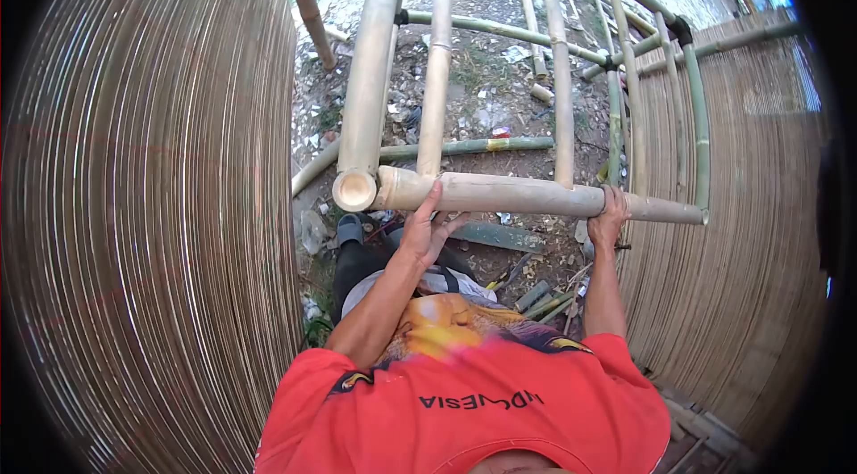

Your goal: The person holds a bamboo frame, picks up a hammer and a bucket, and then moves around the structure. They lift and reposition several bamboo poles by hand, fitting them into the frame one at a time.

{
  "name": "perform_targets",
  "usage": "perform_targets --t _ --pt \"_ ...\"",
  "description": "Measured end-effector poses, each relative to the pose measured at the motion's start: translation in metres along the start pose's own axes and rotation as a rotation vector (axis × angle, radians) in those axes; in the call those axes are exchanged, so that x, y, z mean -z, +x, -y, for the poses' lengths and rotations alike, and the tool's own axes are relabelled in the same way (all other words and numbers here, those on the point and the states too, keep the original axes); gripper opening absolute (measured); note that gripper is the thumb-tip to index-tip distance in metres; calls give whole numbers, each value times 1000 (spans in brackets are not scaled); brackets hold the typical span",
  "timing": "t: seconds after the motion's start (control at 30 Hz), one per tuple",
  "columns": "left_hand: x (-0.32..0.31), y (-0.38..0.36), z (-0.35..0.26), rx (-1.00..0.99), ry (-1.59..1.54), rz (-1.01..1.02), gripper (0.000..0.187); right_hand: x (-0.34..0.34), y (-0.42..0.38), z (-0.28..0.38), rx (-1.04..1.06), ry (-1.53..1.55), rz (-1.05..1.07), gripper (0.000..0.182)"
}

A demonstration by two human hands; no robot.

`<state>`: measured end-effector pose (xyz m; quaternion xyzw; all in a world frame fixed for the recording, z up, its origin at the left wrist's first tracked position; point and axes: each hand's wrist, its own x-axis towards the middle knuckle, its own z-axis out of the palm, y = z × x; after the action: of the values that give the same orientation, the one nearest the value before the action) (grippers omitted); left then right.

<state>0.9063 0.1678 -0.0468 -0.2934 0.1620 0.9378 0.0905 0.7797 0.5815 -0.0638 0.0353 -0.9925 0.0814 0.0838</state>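
A thick pale horizontal bamboo pole [518, 195] crosses in front of me as part of a bamboo frame. My left hand [423, 231] grips it from below near its left end, beside the open cut end of a large slanting pole [355, 189]. My right hand [610, 213] is wrapped around the same horizontal pole further right, near a thin green upright [700, 126]. Both arms reach forward from my red shirt [464, 403].
Curved walls of thin bamboo slats stand close on the left [152, 206] and right [750, 233]. More poles of the frame [561, 72] run away ahead. Below lies littered ground [482, 90] with short cut bamboo pieces [544, 300] and my sandalled foot [350, 228].
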Motion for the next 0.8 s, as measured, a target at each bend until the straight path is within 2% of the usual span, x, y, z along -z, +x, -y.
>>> perform_targets --t 0.2,0.27,0.4,0.6,0.8 --pt "-2 5 -1 46 16 -57 68 3 0 9 -76 -1 0 60" --pt "-6 4 0 22 5 -131 72 11 1 15 -100 -25 -2 62" --pt "-10 7 -3 83 64 -51 75 4 0 6 -120 14 -4 64" --pt "-16 8 10 -10 74 -191 81 14 1 10 -180 9 -8 61" --pt "-36 6 24 -92 164 -319 79 22 -2 6 -126 43 -10 53"
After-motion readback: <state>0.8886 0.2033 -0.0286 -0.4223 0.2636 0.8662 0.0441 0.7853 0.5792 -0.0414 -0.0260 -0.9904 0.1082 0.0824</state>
